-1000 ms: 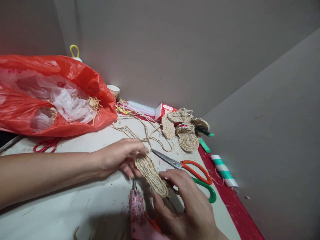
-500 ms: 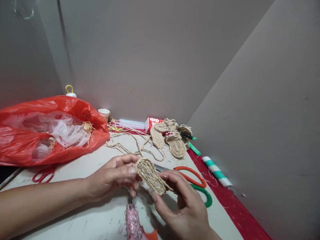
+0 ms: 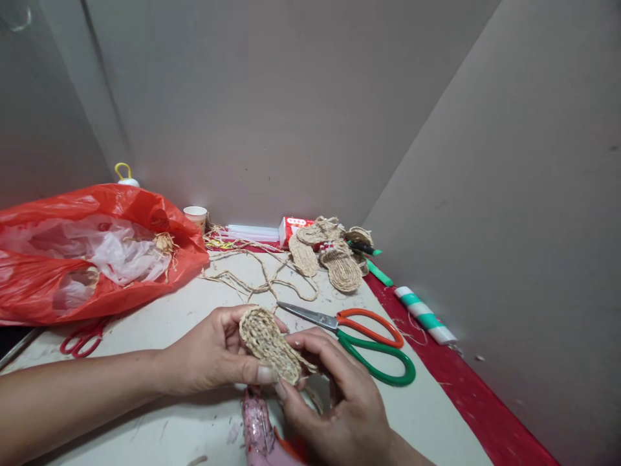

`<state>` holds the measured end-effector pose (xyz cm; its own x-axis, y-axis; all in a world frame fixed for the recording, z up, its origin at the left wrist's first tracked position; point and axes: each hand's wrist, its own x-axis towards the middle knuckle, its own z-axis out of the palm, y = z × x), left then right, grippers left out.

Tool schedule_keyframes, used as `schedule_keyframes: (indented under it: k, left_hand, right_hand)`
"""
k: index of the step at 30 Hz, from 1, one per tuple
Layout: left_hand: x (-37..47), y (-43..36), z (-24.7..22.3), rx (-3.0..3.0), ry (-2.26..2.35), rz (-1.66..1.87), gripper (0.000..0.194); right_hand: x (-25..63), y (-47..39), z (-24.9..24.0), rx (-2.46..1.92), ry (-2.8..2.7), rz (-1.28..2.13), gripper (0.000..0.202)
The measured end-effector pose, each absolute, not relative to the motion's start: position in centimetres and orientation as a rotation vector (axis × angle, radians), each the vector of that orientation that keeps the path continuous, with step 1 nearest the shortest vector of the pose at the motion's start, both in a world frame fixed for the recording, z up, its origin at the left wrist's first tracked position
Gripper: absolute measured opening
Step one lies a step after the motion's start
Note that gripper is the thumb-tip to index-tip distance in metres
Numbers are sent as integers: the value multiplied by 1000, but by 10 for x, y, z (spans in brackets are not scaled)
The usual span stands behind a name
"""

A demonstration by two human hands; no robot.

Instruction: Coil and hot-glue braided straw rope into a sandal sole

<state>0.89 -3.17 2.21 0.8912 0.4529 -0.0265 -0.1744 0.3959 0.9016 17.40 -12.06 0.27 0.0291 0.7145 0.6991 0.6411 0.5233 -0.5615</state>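
Observation:
Between my hands is a small oval sole of coiled straw rope [image 3: 269,346], tilted so its flat face shows, with a loose rope end at its right. My left hand [image 3: 220,353] grips its left side, thumb along the lower edge. My right hand [image 3: 339,395] pinches the lower right end between thumb and fingers. Just below lies a pink glue gun [image 3: 257,427], smeared with residue and partly hidden by my right hand. Scissors [image 3: 349,327] with one orange and one green handle rest beyond my right hand, blades pointing left.
A red plastic bag [image 3: 184,259] with straw fills the left, red-handled scissors [image 3: 82,338] beside it. Loose straw rope [image 3: 266,281] and several woven soles [image 3: 342,270] lie at the back, near glue sticks [image 3: 252,232], a paper cup [image 3: 195,217] and a green-striped roll [image 3: 427,317].
My left hand has shifted its thumb down along the sole's lower edge. The sole has moved slightly left, and the scissors now show more fully as the view shifts.

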Motion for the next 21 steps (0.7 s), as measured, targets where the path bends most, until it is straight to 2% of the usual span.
schedule_keyframes:
  k: [9, 21]
  left_hand:
    - [10, -32, 22, 1071, 271, 445, 27]
    - [8, -29, 12, 1098, 274, 532, 33]
  right_hand:
    - [176, -118, -7, -1085, -1732, 132, 41]
    - [181, -112, -18, -1064, -1800, 78, 40]
